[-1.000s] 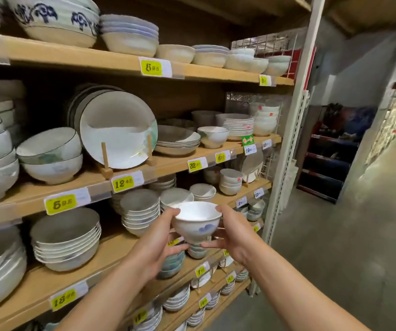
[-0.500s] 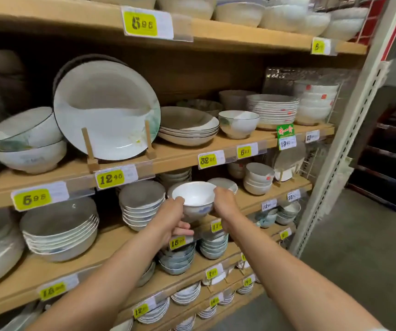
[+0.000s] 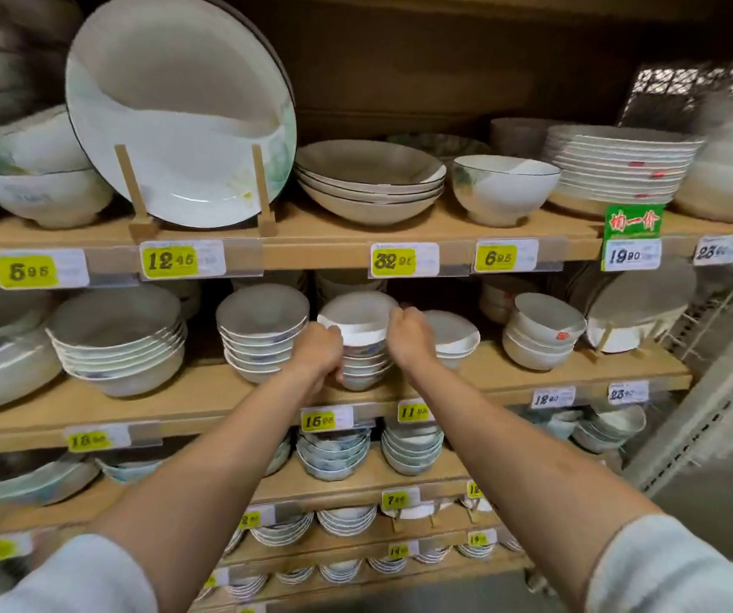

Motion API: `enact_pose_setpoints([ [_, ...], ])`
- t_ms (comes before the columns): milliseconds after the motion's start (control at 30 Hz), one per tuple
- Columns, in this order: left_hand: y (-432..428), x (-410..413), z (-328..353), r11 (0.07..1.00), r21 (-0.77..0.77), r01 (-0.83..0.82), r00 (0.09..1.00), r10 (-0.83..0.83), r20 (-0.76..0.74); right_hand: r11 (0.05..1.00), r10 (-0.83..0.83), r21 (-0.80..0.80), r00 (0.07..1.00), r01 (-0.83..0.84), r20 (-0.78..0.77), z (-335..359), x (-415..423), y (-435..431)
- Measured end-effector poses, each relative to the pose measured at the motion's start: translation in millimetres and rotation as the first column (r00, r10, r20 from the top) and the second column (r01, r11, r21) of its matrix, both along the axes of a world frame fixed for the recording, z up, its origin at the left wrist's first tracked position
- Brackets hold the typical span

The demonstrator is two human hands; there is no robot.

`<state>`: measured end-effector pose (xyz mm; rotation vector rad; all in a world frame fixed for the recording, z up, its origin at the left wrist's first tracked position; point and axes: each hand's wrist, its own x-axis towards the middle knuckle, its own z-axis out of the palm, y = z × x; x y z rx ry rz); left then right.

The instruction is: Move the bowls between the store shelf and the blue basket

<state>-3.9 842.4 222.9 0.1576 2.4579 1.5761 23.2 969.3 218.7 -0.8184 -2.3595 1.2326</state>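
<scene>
**Where the bowl meets the stack, a bad seat could topple it**

Because the bowl (image 3: 358,318) sits at the top of a stack (image 3: 364,369) on the middle shelf (image 3: 223,404), held between both hands, the risk lies in how it seats. The left hand (image 3: 318,351) curls round its left side and the right hand (image 3: 409,336) curls over its right rim, with the fingertips hidden behind it. Whether it is fully nested or just above the stack cannot be told. If it is let go while askew, it could rock, slide forward and break on the floor. The stack stands fairly near the shelf's front edge, so a nudge from a wrist might push it over. Just beside it stand a neighbour stack (image 3: 263,334) and a low bowl (image 3: 453,334), and knuckles pulling away could clip either rim. The blue basket is out of view.
</scene>
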Motion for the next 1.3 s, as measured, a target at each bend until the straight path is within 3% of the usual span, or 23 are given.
enact_pose_setpoints([
  [267,12,-6,-9,0.955,-0.201,-0.217,0.968,0.185,-0.170,0.994,-0.025,0.109,0.999,0.028,-0.034,-17,-12,0],
  [500,21,-11,-12,0.896,-0.359,-0.261,0.959,0.197,-0.206,0.998,0.061,0.020,0.995,-0.060,-0.075,-29,-12,4],
  [700,25,-11,-8,0.826,-0.490,-0.279,0.956,0.190,-0.223,0.999,-0.033,-0.028,0.992,0.030,-0.123,-30,-15,-4],
  [833,27,-9,-6,0.785,-0.554,-0.277,0.954,0.158,-0.254,0.999,0.006,0.046,0.997,-0.002,-0.075,-28,-16,-2],
  [1100,22,0,3,0.840,-0.490,-0.232,0.969,0.153,-0.196,0.998,0.056,-0.033,0.998,-0.057,-0.032,-17,-7,5],
  [1300,-11,32,17,0.955,-0.222,-0.199,0.973,0.166,-0.158,0.990,0.086,-0.098,0.988,-0.099,-0.131,1,9,10],
])
